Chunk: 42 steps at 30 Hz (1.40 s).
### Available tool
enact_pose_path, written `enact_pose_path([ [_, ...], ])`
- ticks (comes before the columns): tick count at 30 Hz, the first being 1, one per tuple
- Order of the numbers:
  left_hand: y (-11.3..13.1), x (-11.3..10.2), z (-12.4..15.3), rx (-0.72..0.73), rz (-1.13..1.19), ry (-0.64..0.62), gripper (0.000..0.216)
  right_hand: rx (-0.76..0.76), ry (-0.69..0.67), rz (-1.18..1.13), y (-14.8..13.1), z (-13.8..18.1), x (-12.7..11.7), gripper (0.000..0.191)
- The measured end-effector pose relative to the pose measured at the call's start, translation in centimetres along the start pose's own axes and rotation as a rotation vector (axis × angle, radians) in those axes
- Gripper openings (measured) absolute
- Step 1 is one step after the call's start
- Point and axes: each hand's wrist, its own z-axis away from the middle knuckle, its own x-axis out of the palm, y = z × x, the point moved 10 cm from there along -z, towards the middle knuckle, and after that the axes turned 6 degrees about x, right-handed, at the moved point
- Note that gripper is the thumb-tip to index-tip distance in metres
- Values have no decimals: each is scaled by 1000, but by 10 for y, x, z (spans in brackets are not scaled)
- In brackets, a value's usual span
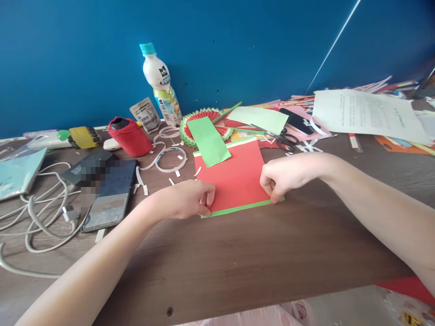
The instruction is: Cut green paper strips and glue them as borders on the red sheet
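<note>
A red sheet of paper (234, 176) lies on the brown desk, with a green strip (243, 208) along its near edge and a pale strip along its far edge. My left hand (195, 198) pinches the near left corner, thumb and fingers together at the green strip. At the near right corner, my right hand (280, 177) has its fingers curled and pressed on the same strip. A loose green paper piece (209, 141) overlaps the sheet's far left part. Behind it rests a pleated red and green paper fan (186, 131), partly covered.
Black scissors (287, 141) and a pale green paper (258, 118) lie behind the sheet. A bottle (161, 83) stands by the blue wall. Leftward are a roll of white tape (171, 160), a red spool (131, 138), a phone (112, 199) and tangled cables (34, 217).
</note>
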Motion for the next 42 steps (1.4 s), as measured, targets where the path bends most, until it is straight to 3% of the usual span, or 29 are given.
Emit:
enact_pose_path([
  [6, 6, 1, 4, 23, -15, -19, 8, -16, -4, 5, 1, -1, 0, 17],
  [11, 17, -3, 7, 99, -39, 41, 15, -25, 2, 18, 0, -1, -1, 17],
  [15, 44, -9, 4, 307, -22, 181, 24, -17, -3, 13, 0, -1, -1, 17],
  [18, 69, -2, 5, 520, -113, 268, 35, -27, -5, 17, -1, -1, -1, 17],
  [21, 77, 11, 4, 634, -216, 328, 44, -47, -13, 13, -1, -2, -1, 19],
  [27, 58, 17, -4, 583, -215, 288, 48, -59, -32, -1, 1, -3, 0, 19],
  [36, 51, 12, -6, 524, -83, 99, 50, -83, -56, -27, 2, -1, 0, 23],
  [42, 42, 7, -2, 535, -31, 48, 52, -102, -45, -38, 1, -1, -1, 24],
])
